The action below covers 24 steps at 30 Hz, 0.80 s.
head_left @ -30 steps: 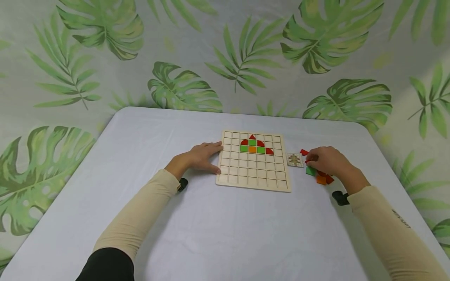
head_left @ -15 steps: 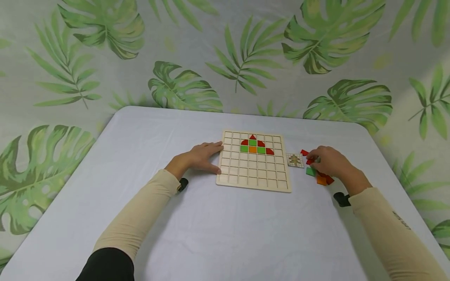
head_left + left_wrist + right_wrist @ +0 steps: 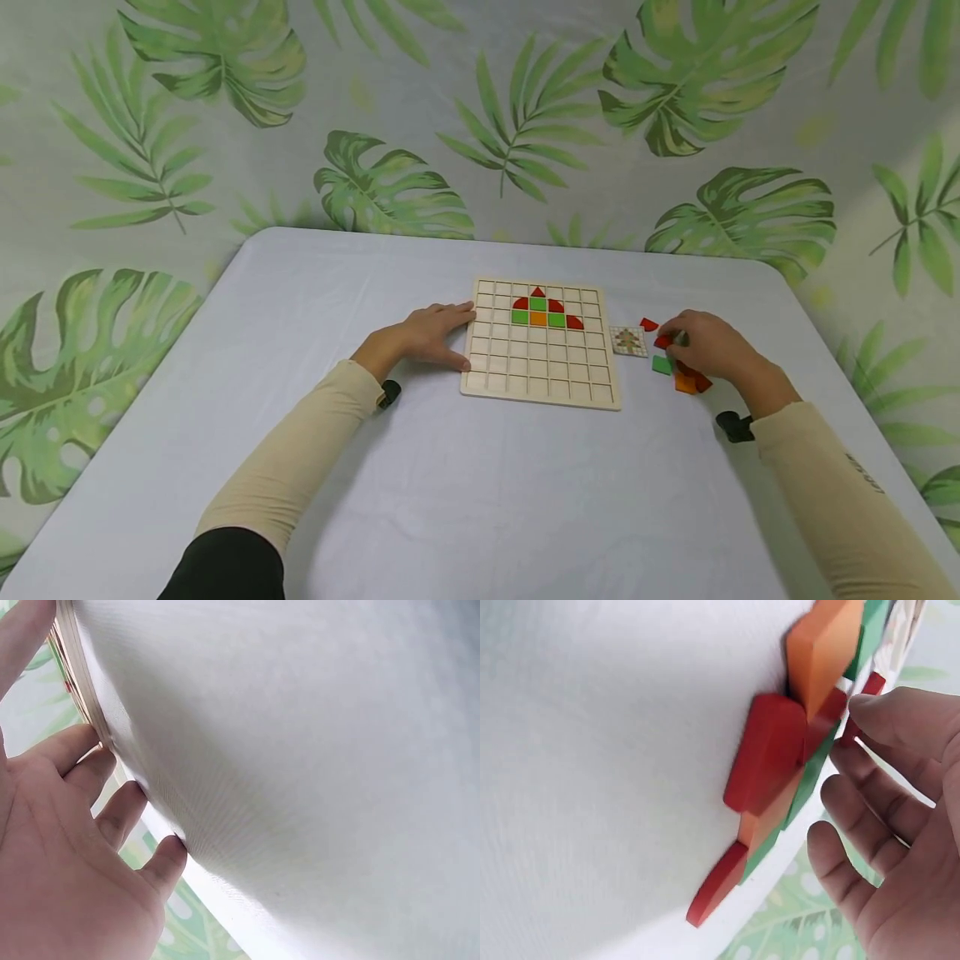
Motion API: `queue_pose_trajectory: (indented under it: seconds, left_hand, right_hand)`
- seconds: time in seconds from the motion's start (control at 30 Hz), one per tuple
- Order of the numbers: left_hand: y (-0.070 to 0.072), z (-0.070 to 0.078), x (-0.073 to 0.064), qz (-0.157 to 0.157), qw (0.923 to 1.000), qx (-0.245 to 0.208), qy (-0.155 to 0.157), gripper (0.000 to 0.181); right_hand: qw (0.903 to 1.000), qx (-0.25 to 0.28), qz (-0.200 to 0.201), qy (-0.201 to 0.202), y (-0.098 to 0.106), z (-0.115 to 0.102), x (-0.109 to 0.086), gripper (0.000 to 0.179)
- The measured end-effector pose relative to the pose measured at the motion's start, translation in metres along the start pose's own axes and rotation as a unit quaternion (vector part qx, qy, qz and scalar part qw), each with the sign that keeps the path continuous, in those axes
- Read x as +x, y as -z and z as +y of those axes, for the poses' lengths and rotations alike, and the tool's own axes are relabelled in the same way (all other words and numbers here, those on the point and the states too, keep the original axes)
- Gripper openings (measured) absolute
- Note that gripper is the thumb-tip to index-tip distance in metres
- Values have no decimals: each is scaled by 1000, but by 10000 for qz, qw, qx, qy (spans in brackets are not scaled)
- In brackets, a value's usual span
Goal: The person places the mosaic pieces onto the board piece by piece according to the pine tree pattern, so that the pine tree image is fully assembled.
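Note:
On the table lies a square wooden grid board (image 3: 540, 367), with red, green and orange tiles set in its upper cells. My left hand (image 3: 431, 333) rests at the board's left edge, fingers spread and touching the rim. My right hand (image 3: 708, 343) is over a small pile of loose tiles right of the board. Between its thumb and finger is a small red tile (image 3: 874, 682), its shape partly covered by the thumb. Beside that hand lie a green tile (image 3: 662, 365), an orange tile (image 3: 686, 383) and another red tile (image 3: 648, 324).
A small pattern card (image 3: 628, 342) with a tree-like figure lies between the board and the loose tiles. The white-covered table (image 3: 480, 492) reaches back to a leaf-patterned cloth (image 3: 405, 108). Several loose tiles overlap in the right wrist view.
My right hand has drawn back slightly to the right, and the red tile at its fingertips has shifted with it. My left hand and the board stay in place.

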State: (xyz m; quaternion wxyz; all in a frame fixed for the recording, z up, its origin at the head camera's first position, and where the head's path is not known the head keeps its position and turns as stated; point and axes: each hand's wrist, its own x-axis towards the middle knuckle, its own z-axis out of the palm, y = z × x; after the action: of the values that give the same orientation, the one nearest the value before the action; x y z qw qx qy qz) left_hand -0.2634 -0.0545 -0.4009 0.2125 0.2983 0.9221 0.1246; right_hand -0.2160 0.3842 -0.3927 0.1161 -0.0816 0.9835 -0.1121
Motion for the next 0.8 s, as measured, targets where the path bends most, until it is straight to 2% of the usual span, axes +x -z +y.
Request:
queue_pose_trajectory:
  seconds: [0.23,0.5,0.8]
  left_hand:
    - [0,-1,0,64,9999,-30,-72,93]
    - [0,-1,2,69,9999,-37,-70,93]
    - [1,2,2,-36,9999,-146,50,92]
  right_hand:
    - [9999,81,89,-12,7,4,1,35]
    - [9991,-56,240,358,13,2,2,33]
    - [9978,-100,365,538,23,-9,10,35]
